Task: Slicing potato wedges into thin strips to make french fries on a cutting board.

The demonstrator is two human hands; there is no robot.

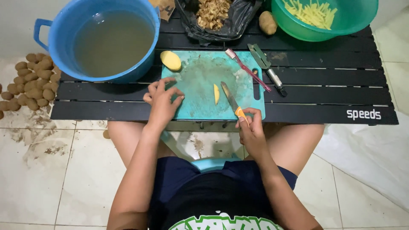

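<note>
A teal cutting board (200, 68) lies on a low black slatted table (324, 85). My right hand (251, 130) grips the orange handle of a small knife (230, 99), its blade lying on the board beside a thin potato slice (216, 93). My left hand (162, 101) rests at the board's left edge, fingers curled and apart, holding nothing that I can see. A peeled potato half (171, 60) sits at the board's far left corner.
A blue tub (64, 25) of murky water stands at back left. A black bag of peelings (213, 15), a whole potato (267, 22) and a green bowl (362, 19) of potato sticks stand at the back. A toothbrush (247, 70) and peeler (266, 66) lie right. Potatoes (34, 81) are piled on the floor.
</note>
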